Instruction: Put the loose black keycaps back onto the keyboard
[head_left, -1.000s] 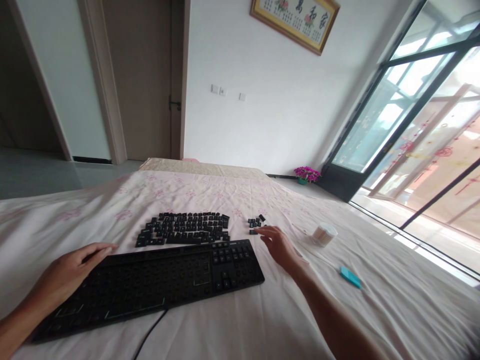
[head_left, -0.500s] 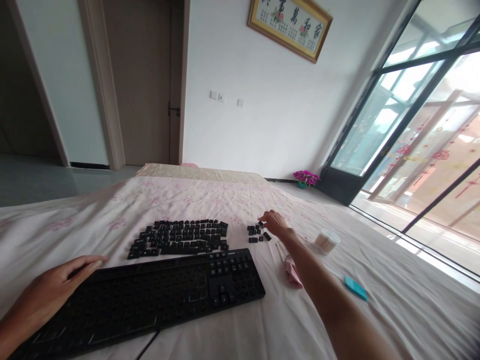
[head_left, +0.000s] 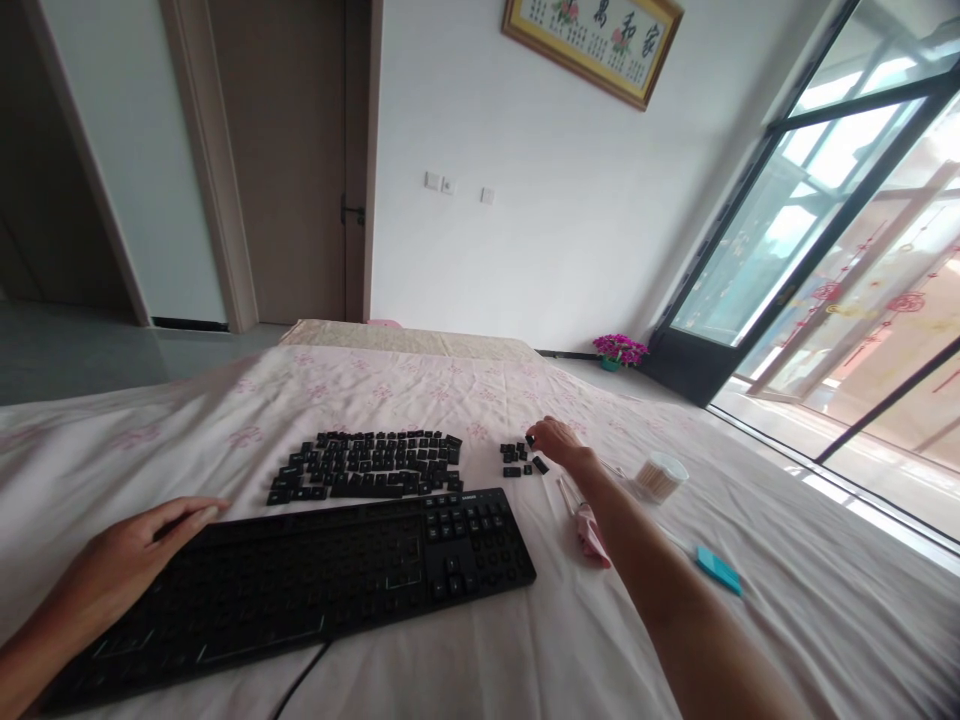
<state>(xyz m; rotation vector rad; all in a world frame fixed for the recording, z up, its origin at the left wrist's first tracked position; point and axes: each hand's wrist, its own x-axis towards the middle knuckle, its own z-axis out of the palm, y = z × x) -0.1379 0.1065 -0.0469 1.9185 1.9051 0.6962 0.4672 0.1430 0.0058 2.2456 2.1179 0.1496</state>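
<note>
A black computer keyboard [head_left: 330, 575] lies on the patterned bed sheet, many of its keys removed and its right-hand keys still fitted. At its far left edge is my left hand [head_left: 142, 550], fingers stretched out and thumb slightly apart from them; it touches or hovers at the edge. Beyond the keyboard, loose black keycaps [head_left: 375, 465] are laid out in rows. My right hand [head_left: 555, 440] pinches a small black keycap [head_left: 531, 440] between thumb and fingers, just above a smaller group of keycaps [head_left: 514, 455] to the right.
Right of the keyboard lie a pink cloth [head_left: 591, 538] and cotton swabs [head_left: 568, 494] under my right forearm. Farther right stand a clear tub of cotton swabs [head_left: 660, 478] and a teal flat object [head_left: 718, 570]. A black cable [head_left: 304, 678] runs toward me from the keyboard.
The view has shifted slightly, moving everything a little up and right in the picture. My right hand keeps its pinch near the small keycap group; my left hand stays at the keyboard's edge.
</note>
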